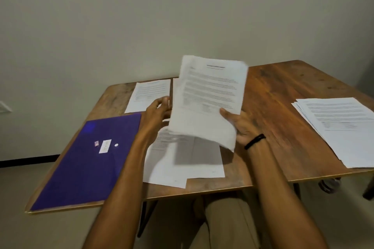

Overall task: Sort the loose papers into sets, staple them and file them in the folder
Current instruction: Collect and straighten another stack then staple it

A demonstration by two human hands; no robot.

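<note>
My right hand [240,125] grips a sheaf of printed white papers [210,95] by its lower right edge and holds it tilted up above the table. My left hand [158,111] hovers at the sheaf's left edge with relaxed fingers; whether it touches the paper is unclear. Beneath the raised sheaf, overlapping sheets [182,159] lie flat near the table's front edge. A single printed sheet [150,94] lies at the back left. A fanned stack of papers [340,127] rests at the right. The purple folder [87,159] lies shut at the front left.
The wooden table [279,95] stands against a plain wall. The folder overhangs its front left corner. A small white label [105,146] is on the folder. My knees show under the front edge. No stapler shows in view.
</note>
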